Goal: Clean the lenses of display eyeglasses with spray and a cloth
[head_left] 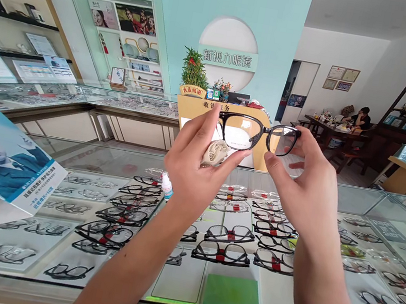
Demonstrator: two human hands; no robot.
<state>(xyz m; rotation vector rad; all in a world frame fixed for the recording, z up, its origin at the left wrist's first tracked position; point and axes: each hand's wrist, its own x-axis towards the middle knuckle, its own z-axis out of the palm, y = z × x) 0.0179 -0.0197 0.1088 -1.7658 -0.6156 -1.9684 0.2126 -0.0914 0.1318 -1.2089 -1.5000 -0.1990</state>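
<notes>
Above the glass counter [355, 200], left hand [196, 166] grips one end of the black glasses [257, 134], a crumpled cloth [215, 151] tucked in its palm; right hand [300, 182] pinches the other end. Counter case below holds rows of spectacle frames [230, 234]. Glasses level, long axis left to right, lenses broadside to the viewer

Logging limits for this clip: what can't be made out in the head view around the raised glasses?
Head view only:
1. Temple arms of the black glasses: covered by the left hand and right hand.
2. Most of the cloth: tucked behind the left hand.
3. Label of the small bottle: too small to read.
4. Several display frames under the counter glass: hidden by both forearms.
</notes>
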